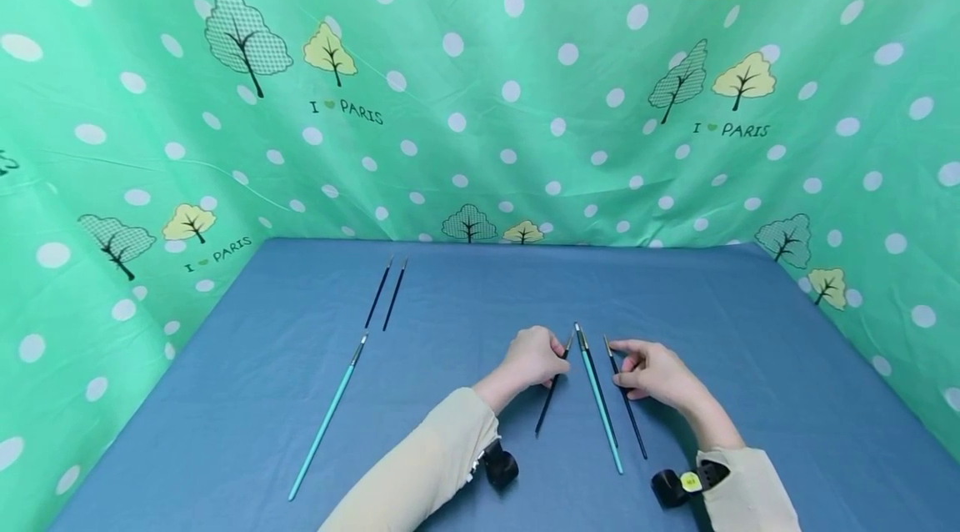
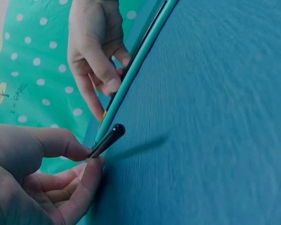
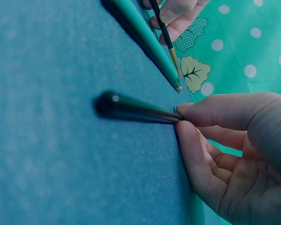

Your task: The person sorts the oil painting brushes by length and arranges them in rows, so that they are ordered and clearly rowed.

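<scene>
My left hand [image 1: 534,355] pinches a thin dark-handled paintbrush [image 1: 547,409] between thumb and fingers; its handle end points toward me. A second dark paintbrush [image 1: 636,428] is pinched by my right hand [image 1: 660,375], its bristle end by the extended index finger. In the left wrist view, thumb and fingertip meet on the first brush's handle [image 2: 113,134]. The right wrist view has the other handle [image 3: 131,108] between thumb and finger, close above the cloth. Between the hands lie a teal paintbrush [image 1: 604,418] and a dark paintbrush [image 1: 601,386], side by side.
On the left of the blue cloth [image 1: 465,290] lies another teal paintbrush [image 1: 328,414]. Two short dark paintbrushes [image 1: 378,297] lie beyond it, almost parallel. A green dotted curtain [image 1: 480,148] hangs behind and along both sides. Black wrist cameras [image 1: 501,467] sit at both sleeves.
</scene>
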Motion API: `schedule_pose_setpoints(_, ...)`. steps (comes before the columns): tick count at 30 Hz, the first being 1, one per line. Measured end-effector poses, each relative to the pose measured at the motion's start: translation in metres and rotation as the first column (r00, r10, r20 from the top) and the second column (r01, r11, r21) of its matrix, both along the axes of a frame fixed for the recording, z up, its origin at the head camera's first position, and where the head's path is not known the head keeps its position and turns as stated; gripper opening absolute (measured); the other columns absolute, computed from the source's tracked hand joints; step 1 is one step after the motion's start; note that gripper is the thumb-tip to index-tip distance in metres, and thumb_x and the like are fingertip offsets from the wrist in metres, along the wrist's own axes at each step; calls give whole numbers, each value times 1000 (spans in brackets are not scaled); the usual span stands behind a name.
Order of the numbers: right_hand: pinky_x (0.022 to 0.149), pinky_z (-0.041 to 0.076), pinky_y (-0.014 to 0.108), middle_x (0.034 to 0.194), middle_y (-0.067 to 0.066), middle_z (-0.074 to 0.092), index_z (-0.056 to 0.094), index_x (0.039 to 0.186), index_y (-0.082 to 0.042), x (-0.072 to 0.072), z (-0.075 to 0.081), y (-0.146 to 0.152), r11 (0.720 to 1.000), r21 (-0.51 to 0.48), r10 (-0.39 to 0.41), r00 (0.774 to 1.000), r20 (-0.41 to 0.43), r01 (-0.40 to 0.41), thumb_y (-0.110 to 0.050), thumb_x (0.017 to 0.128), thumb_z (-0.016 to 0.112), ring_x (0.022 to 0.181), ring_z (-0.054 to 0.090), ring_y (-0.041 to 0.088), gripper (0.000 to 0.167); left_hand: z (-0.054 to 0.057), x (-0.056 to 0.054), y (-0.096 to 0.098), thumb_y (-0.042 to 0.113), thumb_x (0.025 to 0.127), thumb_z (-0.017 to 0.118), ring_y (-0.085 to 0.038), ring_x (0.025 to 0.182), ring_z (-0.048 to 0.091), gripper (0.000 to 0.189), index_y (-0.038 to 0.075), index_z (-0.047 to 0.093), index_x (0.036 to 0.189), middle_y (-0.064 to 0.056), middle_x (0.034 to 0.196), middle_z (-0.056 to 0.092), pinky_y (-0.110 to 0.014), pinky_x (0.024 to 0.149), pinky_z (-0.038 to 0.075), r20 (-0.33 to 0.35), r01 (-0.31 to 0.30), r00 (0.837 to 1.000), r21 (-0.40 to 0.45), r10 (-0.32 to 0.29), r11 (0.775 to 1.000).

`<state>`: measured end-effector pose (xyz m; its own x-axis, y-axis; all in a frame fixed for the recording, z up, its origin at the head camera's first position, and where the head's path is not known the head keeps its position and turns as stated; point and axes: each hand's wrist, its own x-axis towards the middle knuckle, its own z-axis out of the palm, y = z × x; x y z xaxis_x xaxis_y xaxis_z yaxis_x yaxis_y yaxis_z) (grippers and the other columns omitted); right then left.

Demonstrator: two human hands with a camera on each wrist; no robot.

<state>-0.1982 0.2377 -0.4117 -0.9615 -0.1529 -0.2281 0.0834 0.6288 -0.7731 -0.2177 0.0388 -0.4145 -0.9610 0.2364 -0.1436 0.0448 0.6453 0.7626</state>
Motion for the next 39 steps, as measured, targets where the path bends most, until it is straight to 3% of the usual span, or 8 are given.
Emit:
schedule_pose_setpoints(4, 57, 54, 30, 78, 9, 52, 43, 132, 3, 0, 1, 0, 1000, -1, 9, 1000, 1, -9, -2, 79, 66, 64, 55, 16, 58, -2, -5, -8, 9, 78, 65, -11, 42, 54, 7, 8, 65, 85, 0, 56, 58, -24, 43, 46, -6, 21, 1000, 39, -21, 999)
schedule_pose_setpoints(11, 56, 54, 30, 78, 9, 52, 43, 132, 3, 0, 1, 1, 1000, -6, 20, 1000, 1, -20, -2, 79, 66, 64, 54, 16, 58, 4, -15, -31, 9, 80, 64, -13, 49, 57, 14, 7, 65, 94, 1, 71, 61, -25, 48, 48, 33, 38, 999, 98, -41, 994)
schedule_pose_setpoints(18, 57, 54, 30, 79, 8, 52, 43, 132, 3, 0, 2, 1, 1000, -13, 20, 1000, 4, -20, -2, 79, 66, 64, 55, 16, 58, 9, -26, -55, 10, 80, 63, -14, 51, 58, 16, 9, 65, 95, 0, 75, 61, -26, 51, 49, 25, 19, 999, 76, -21, 997)
schedule_pose_setpoints(29, 57, 54, 30, 79, 8, 52, 43, 132, 3, 0, 0, 2, 1000, -15, 19, 1000, -2, -19, -2, 79, 65, 64, 55, 16, 57, 11, -47, -95, 10, 81, 62, -14, 53, 59, 19, 9, 65, 100, -2, 78, 62, -27, 50, 50, -14, -101, 995, 37, 102, 994)
schedule_pose_setpoints(39, 57, 54, 30, 79, 8, 52, 44, 132, 2, 0, -1, 1, 1000, -7, 19, 1000, -3, -19, -3, 80, 65, 64, 55, 16, 57, 7, -64, -124, 12, 82, 61, -13, 53, 58, 21, 9, 65, 102, -3, 81, 64, -26, 50, 48, -53, -211, 976, 34, 213, 977)
